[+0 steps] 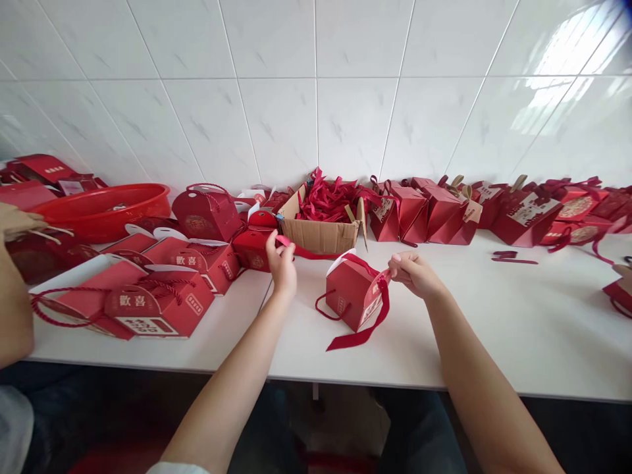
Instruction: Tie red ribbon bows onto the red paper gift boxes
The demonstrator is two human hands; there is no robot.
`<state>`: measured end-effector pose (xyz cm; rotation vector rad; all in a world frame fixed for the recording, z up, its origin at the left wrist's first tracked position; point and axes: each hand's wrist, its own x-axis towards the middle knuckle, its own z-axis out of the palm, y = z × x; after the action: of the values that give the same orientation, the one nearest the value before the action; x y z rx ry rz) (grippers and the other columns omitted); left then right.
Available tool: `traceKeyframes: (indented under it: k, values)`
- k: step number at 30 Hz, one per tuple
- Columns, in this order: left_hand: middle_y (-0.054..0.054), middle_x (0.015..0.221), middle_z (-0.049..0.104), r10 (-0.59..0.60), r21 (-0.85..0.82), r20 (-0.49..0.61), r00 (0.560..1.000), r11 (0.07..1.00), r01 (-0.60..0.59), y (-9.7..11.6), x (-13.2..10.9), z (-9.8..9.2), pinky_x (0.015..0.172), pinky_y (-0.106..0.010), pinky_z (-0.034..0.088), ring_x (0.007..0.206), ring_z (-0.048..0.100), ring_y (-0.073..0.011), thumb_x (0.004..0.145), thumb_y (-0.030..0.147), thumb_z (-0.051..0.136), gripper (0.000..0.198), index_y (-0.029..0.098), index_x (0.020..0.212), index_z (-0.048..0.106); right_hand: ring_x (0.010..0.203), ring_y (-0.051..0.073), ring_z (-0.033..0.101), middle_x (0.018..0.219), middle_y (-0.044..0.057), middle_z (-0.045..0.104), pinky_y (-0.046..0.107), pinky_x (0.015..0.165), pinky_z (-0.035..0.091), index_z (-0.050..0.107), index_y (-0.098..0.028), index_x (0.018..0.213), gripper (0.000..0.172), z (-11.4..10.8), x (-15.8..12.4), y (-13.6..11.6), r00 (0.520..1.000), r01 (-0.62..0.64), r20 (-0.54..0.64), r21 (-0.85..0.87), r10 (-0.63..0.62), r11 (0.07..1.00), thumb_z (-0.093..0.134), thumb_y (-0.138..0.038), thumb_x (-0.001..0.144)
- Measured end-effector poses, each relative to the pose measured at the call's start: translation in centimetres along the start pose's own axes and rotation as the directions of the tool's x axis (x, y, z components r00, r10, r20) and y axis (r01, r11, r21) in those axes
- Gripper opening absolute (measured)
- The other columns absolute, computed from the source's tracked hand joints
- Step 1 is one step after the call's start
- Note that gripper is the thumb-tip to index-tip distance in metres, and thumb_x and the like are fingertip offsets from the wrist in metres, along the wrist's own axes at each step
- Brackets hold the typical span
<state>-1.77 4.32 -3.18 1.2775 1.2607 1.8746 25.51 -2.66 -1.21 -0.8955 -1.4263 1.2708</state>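
Observation:
A small red gift box [351, 295] stands on the white table [518, 329] in front of me. A red ribbon [368, 329] runs around it and trails off toward the table's near edge. My right hand [415, 273] is closed in a pinch on the ribbon at the box's right top corner. My left hand [281, 260] is closed on the other end of the red ribbon, pulled out to the left near the cardboard box [320, 234], which is full of red ribbons.
Flat and folded red gift boxes [162, 296] lie at the left with a red plastic basin [103, 210] behind. A row of finished red boxes [444, 210] lines the tiled wall at right. Another person's arm [12, 289] is at the far left edge.

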Motion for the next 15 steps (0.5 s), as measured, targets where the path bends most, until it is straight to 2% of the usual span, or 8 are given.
traceKeyframes:
  k: [1, 2, 4, 6, 9, 11, 13, 15]
  values:
    - [-0.011, 0.137, 0.041, 0.142, 0.139, 0.029, 0.989, 0.980, -0.145, 0.1, -0.6, 0.2, 0.093, -0.041, 0.044, 0.123, 0.045, -0.0274, 0.077, 0.041, 0.058, 0.052, 0.028, 0.126, 0.049, 0.040, 0.005, 0.021, 0.039, -0.008, 0.021, 0.022, 0.044, 0.024, 0.056, -0.016, 0.052, 0.050, -0.2, 0.0, 0.1, 0.999, -0.016, 0.028, -0.006, 0.016, 1.000, 0.067, -0.061, 0.070]
    - [-0.012, 0.143, 0.033, 0.274, 0.259, 0.088, 0.958, 0.922, -0.287, 0.2, -1.2, 0.4, 0.102, -0.047, 0.036, 0.131, 0.035, -0.0308, 0.076, 0.041, 0.062, 0.053, 0.027, 0.126, 0.051, 0.040, 0.005, 0.024, 0.039, -0.008, 0.025, 0.022, 0.044, 0.025, 0.057, -0.016, 0.053, 0.049, -0.3, 0.0, 0.2, 0.999, -0.023, 0.046, -0.015, 0.024, 1.000, 0.069, -0.060, 0.069]
    - [-0.012, 0.149, 0.023, 0.430, 0.370, 0.267, 0.862, 0.780, -0.504, 0.4, -2.3, 0.6, 0.111, -0.053, 0.021, 0.138, 0.019, -0.0347, 0.077, 0.044, 0.063, 0.050, 0.026, 0.123, 0.056, 0.044, 0.007, 0.037, 0.043, -0.004, 0.041, 0.022, 0.045, 0.030, 0.059, -0.015, 0.056, 0.046, -0.3, 0.1, 0.3, 0.999, -0.006, 0.040, -0.030, 0.007, 1.000, 0.070, -0.057, 0.070]
    - [-0.011, 0.146, 0.028, 0.453, 0.339, 0.431, 0.780, 0.720, -0.606, 0.5, -2.9, 0.6, 0.112, -0.054, 0.018, 0.138, 0.021, -0.0329, 0.085, 0.046, 0.053, 0.040, 0.026, 0.119, 0.057, 0.056, 0.010, 0.050, 0.058, 0.002, 0.057, 0.022, 0.050, 0.038, 0.063, -0.015, 0.064, 0.040, -0.1, 0.2, 0.3, 1.000, 0.031, 0.000, -0.040, -0.031, 0.999, 0.070, -0.053, 0.072]
    - [-0.010, 0.121, 0.052, 0.422, 0.193, 0.545, 0.724, 0.777, -0.599, 0.5, -2.9, 0.5, 0.104, -0.044, 0.033, 0.119, 0.044, -0.0242, 0.094, 0.044, 0.034, 0.034, 0.023, 0.105, 0.059, 0.075, 0.013, 0.058, 0.081, 0.005, 0.064, 0.024, 0.067, 0.048, 0.066, -0.015, 0.080, 0.033, 0.5, 0.4, 0.5, 0.998, 0.055, 0.001, -0.041, -0.055, 0.998, 0.070, -0.047, 0.075]
    - [-0.007, 0.097, 0.055, 0.386, 0.135, 0.542, 0.747, 0.837, -0.530, 0.4, -2.8, 0.5, 0.088, -0.035, 0.043, 0.096, 0.053, -0.0196, 0.094, 0.043, 0.033, 0.031, 0.021, 0.092, 0.055, 0.076, 0.012, 0.057, 0.083, 0.003, 0.063, 0.026, 0.073, 0.048, 0.063, -0.016, 0.084, 0.032, 1.0, 0.6, 0.7, 0.998, 0.034, 0.054, -0.021, -0.033, 0.999, 0.070, -0.046, 0.076]
    - [-0.003, 0.085, 0.050, 0.322, 0.134, 0.472, 0.820, 0.894, -0.428, 0.4, -2.7, 0.6, 0.074, -0.030, 0.043, 0.079, 0.051, -0.0167, 0.091, 0.046, 0.042, 0.026, 0.021, 0.087, 0.049, 0.073, 0.011, 0.056, 0.080, 0.000, 0.061, 0.026, 0.072, 0.048, 0.060, -0.016, 0.084, 0.033, 1.3, 0.7, 0.9, 0.995, -0.009, 0.103, -0.008, 0.009, 1.000, 0.070, -0.046, 0.077]
    - [0.000, 0.081, 0.049, 0.204, 0.121, 0.418, 0.886, 0.954, -0.276, 0.5, -2.7, 0.7, 0.067, -0.027, 0.040, 0.072, 0.048, -0.0147, 0.086, 0.047, 0.052, 0.026, 0.021, 0.085, 0.046, 0.072, 0.010, 0.056, 0.078, 0.000, 0.061, 0.024, 0.070, 0.046, 0.059, -0.016, 0.083, 0.034, 1.5, 0.8, 1.1, 0.984, -0.066, 0.166, -0.031, 0.070, 0.997, 0.068, -0.048, 0.078]
